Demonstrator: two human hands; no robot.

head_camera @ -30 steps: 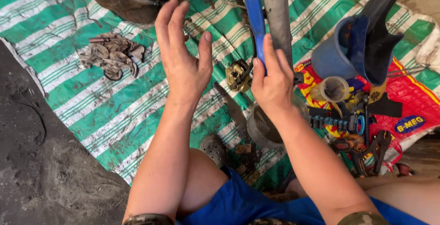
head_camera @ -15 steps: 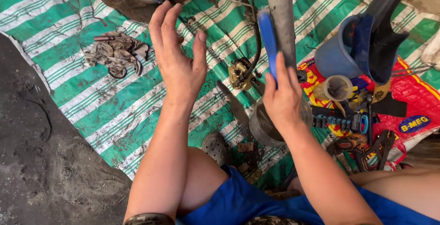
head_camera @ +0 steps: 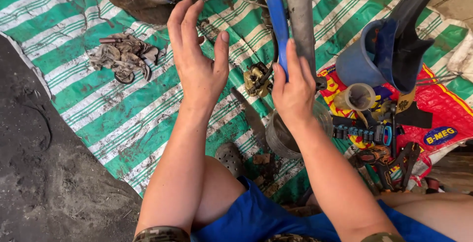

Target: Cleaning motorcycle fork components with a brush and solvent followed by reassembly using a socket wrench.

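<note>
Right hand (head_camera: pixel 294 91) gripping blue-handled tool (head_camera: pixel 277 22), pointing 12 o'clock beside grey tube (head_camera: pixel 300 15). Left hand (head_camera: pixel 197 59) open, fingers spread, empty; dirty rag (head_camera: pixel 123 57) at its 9 o'clock.

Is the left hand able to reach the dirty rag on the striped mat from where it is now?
Probably yes. The left hand is open and holds nothing, and the dirty rag lies to its left on the striped mat, with only bare mat between them and nothing on top of it.

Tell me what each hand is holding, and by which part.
The right hand holds a blue-handled tool by the lower end of its handle; the working end cannot be seen. The left hand is open and holds nothing.
</note>
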